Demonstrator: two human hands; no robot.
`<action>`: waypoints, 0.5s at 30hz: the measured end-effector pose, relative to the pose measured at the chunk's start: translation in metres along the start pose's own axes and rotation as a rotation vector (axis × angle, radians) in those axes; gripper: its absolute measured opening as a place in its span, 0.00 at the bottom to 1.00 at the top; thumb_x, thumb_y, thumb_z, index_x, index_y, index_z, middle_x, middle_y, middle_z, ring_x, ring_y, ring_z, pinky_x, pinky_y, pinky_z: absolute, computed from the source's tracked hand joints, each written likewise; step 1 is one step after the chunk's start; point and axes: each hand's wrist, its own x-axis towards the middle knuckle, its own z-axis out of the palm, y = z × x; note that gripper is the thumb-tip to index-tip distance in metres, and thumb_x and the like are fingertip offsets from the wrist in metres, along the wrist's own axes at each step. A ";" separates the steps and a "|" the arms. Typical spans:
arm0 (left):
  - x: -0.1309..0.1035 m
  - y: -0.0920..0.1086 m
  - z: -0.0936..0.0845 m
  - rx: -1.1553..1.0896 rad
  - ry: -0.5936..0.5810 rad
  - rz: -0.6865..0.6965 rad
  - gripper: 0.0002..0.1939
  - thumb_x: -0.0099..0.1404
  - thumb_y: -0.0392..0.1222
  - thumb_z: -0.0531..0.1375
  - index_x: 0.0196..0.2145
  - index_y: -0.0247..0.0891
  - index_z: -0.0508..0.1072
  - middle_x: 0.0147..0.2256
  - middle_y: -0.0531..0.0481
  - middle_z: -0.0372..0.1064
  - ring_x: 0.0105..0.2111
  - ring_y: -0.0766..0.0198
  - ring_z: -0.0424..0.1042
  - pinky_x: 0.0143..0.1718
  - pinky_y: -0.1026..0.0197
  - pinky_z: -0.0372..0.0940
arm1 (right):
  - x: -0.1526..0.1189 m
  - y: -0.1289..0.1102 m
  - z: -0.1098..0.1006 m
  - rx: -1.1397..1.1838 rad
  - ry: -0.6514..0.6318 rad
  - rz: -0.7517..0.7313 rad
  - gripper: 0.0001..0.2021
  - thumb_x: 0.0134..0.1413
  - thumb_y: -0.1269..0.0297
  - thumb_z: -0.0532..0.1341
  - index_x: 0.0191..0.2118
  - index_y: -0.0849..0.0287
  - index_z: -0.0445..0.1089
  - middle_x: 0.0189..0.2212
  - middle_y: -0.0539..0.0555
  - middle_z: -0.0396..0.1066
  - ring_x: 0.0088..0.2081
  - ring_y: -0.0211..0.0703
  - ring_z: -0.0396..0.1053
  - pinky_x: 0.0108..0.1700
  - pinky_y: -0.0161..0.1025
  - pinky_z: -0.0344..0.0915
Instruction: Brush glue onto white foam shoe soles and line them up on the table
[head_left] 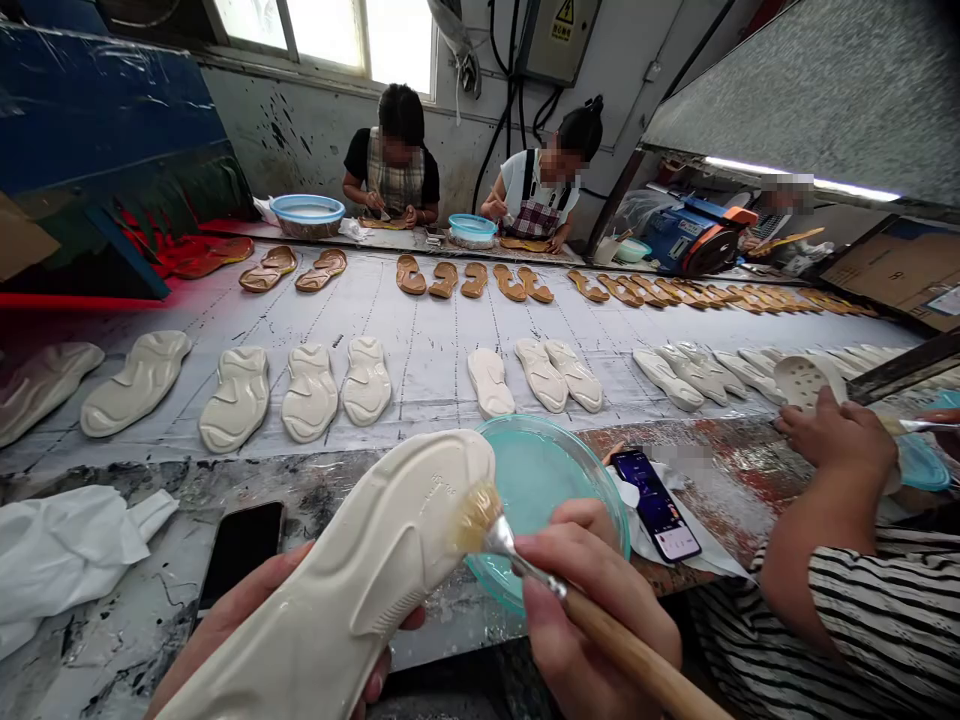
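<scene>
Pale sole (pixel 330 590) in the left hand (pixel 244 605), brush (pixel 600 622) in the right

The left hand, at the lower left of the frame, is curled around the pale sole: the thumb side shows along its left edge, and fingertips come out from beneath its right edge. The sole lies over the palm and slants from the bottom left up to the middle of the frame, its broad upper end reaching well beyond the fingers.

The right hand, at the lower centre right, pinches the brush near its metal collar, with the wooden handle running down to the bottom edge. The bristles touch the sole near its upper right edge, beside some small raised marks.

Behind the bristles sits a teal bowl (pixel 491 580) of cloudy liquid. A dark phone (pixel 244 545) lies left of the sole, near a crumpled white cloth (pixel 67 555); a lit phone (pixel 656 505) lies right of the bowl. Across the middle, more pale soles rest on a white belt (pixel 442 350), with brown soles farther up. At the right edge, a co-worker's hand (pixel 840 435) holds another pale sole (pixel 806 380).
</scene>
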 end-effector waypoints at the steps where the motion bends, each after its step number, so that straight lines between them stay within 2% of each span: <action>1: -0.001 0.000 0.002 -0.017 0.042 -0.012 0.27 0.61 0.45 0.63 0.50 0.16 0.74 0.36 0.25 0.79 0.32 0.44 0.78 0.34 0.52 0.72 | 0.002 0.000 0.001 0.009 -0.007 -0.003 0.12 0.51 0.77 0.59 0.41 0.59 0.72 0.28 0.48 0.74 0.32 0.36 0.68 0.39 0.38 0.66; 3: -0.002 -0.001 0.007 -0.056 0.097 -0.019 0.25 0.60 0.44 0.64 0.48 0.17 0.76 0.35 0.27 0.79 0.32 0.45 0.79 0.35 0.52 0.72 | 0.001 0.001 0.003 0.057 -0.066 -0.013 0.13 0.50 0.77 0.58 0.41 0.59 0.72 0.28 0.47 0.73 0.29 0.34 0.67 0.41 0.40 0.66; 6: -0.004 -0.002 0.014 -0.038 0.099 0.047 0.24 0.59 0.45 0.64 0.46 0.18 0.77 0.35 0.28 0.79 0.30 0.46 0.78 0.33 0.53 0.73 | -0.007 0.006 0.003 0.088 -0.147 0.015 0.10 0.48 0.76 0.57 0.35 0.58 0.71 0.23 0.47 0.69 0.28 0.35 0.65 0.40 0.40 0.66; 8: -0.004 -0.004 0.019 -0.002 0.115 0.104 0.23 0.59 0.46 0.65 0.44 0.20 0.79 0.36 0.28 0.79 0.30 0.47 0.78 0.32 0.53 0.73 | -0.012 0.007 0.001 0.071 -0.096 0.104 0.08 0.50 0.75 0.57 0.34 0.57 0.70 0.23 0.48 0.66 0.30 0.37 0.64 0.34 0.37 0.66; 10: -0.004 -0.005 0.023 0.036 0.147 0.128 0.21 0.58 0.47 0.66 0.40 0.23 0.81 0.35 0.30 0.80 0.29 0.47 0.79 0.32 0.55 0.73 | -0.013 0.004 0.002 0.081 -0.025 0.176 0.09 0.52 0.75 0.57 0.37 0.56 0.71 0.24 0.48 0.65 0.30 0.36 0.64 0.28 0.33 0.63; 15: 0.000 -0.009 0.029 0.037 0.170 0.144 0.11 0.56 0.40 0.67 0.32 0.26 0.82 0.28 0.38 0.80 0.28 0.52 0.79 0.32 0.58 0.73 | -0.004 -0.012 0.023 0.142 0.038 0.020 0.11 0.50 0.76 0.58 0.39 0.58 0.71 0.22 0.48 0.69 0.28 0.37 0.62 0.30 0.37 0.64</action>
